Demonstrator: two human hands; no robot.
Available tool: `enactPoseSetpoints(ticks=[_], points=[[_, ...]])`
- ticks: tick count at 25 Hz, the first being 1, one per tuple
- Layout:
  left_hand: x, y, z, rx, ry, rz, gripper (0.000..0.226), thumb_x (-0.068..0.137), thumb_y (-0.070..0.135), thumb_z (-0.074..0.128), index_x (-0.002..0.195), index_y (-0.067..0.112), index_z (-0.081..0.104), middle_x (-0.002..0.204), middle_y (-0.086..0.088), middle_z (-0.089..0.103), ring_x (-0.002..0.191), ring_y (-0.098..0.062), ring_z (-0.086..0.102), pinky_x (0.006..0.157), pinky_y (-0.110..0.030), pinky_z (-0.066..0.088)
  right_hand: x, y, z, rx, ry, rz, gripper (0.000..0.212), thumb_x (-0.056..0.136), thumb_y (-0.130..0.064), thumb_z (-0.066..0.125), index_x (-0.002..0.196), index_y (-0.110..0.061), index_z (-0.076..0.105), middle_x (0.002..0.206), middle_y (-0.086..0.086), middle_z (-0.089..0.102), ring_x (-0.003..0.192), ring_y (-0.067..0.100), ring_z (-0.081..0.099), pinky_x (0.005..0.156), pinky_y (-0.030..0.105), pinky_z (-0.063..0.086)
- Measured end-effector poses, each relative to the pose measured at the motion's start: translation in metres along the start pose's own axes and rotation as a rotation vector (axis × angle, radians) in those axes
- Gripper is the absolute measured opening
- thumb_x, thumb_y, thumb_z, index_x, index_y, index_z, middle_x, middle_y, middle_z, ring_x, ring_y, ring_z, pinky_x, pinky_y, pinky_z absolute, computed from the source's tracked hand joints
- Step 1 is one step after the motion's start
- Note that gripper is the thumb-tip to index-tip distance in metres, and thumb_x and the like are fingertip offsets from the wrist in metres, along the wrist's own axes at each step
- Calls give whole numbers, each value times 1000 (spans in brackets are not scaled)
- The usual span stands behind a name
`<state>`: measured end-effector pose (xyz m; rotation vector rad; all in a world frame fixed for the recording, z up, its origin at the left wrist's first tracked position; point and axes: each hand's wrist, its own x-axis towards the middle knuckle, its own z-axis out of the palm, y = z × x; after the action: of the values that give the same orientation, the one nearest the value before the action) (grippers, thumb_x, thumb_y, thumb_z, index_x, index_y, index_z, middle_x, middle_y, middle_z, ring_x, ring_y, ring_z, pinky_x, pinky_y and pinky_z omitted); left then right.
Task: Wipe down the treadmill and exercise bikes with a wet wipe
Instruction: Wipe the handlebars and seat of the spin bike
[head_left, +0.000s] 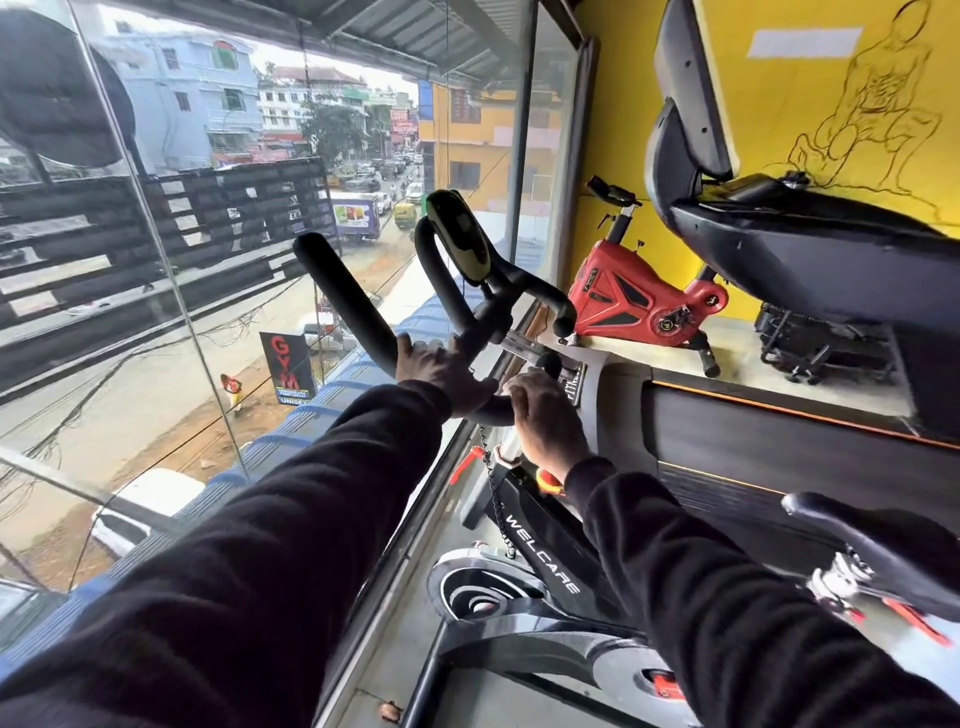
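The view tilted steeply over a black exercise bike (545, 551) marked WELCARE, standing beside a glass wall (171, 291) above a busy street. The left hand (441, 371) gripped the black handlebar (363, 306) at its lower bend, fingers (415, 349) curled over the bar. The right hand (545, 421) closed around the bar's near end just beside it; a wipe may have been under the palm, though none showed. Both arms wore black sleeves (270, 545). A black treadmill (779, 431) lay just right of the bike, and a red exercise bike (634, 296) stood farther off against the yellow wall (810, 93).
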<state>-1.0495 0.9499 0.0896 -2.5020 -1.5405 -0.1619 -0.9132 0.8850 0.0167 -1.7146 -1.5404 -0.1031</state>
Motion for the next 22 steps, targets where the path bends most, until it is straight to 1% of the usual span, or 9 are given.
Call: enactPoseSetpoints(ticks=[3,6,8,10,13,16,19,21,22], points=[[0,0,3,-27,53,21,69,87,71,36,133,20,44,107,-5,60,93,-22,56,100,-45,24,-16,16,2,64,47,-135,38,101,-31,33,107,-8,63,111,8,63,109,22,55,101,26,39],[-1,-1,7,-38,135,53,75,87,68,38,145,20,35,121,-8,54,105,-25,56,100,-45,27,11,23,-7,2,-42,-53,44,99,-30,32,106,-3,66,120,13,63,121,26,53,108,30,36],[-1,0,8,-42,139,63,75,88,66,39,147,20,32,124,-9,53,108,-26,57,100,-45,27,18,17,-2,-14,-45,19,47,98,-30,30,103,-1,67,117,15,63,121,28,52,110,33,35],[1,0,6,-31,93,56,78,88,68,39,149,21,29,127,-10,53,108,-26,58,101,-46,26,5,22,6,23,3,-72,46,100,-33,27,103,-6,64,113,12,63,116,25,53,107,33,37],[9,6,-1,-23,10,25,81,85,71,42,148,23,27,130,-9,53,109,-24,58,105,-48,23,9,41,-3,41,-57,-159,46,101,-35,27,107,-8,64,116,10,61,116,25,53,104,38,41],[13,12,-4,-16,-36,-6,87,81,76,43,150,25,25,129,-8,53,110,-23,57,101,-47,26,34,34,-9,-43,-131,7,51,98,-32,25,117,-3,64,131,14,56,131,25,44,114,35,30],[17,13,1,-46,-4,-22,92,76,81,45,147,24,28,125,-8,55,107,-24,57,97,-45,29,20,33,-6,-22,-45,-42,47,100,-26,27,115,-2,64,129,15,58,130,25,46,112,24,24],[19,13,3,-72,52,-29,93,74,82,45,144,23,30,123,-8,57,105,-24,57,96,-44,31,16,38,-8,-27,-37,-88,43,101,-24,30,117,-1,63,132,15,57,132,26,44,112,24,23],[20,13,4,-78,68,-30,93,74,82,45,144,23,29,122,-8,57,104,-24,57,96,-44,32,27,41,-11,-21,-61,-45,41,101,-22,32,120,-1,62,136,15,54,134,25,42,113,26,24]])
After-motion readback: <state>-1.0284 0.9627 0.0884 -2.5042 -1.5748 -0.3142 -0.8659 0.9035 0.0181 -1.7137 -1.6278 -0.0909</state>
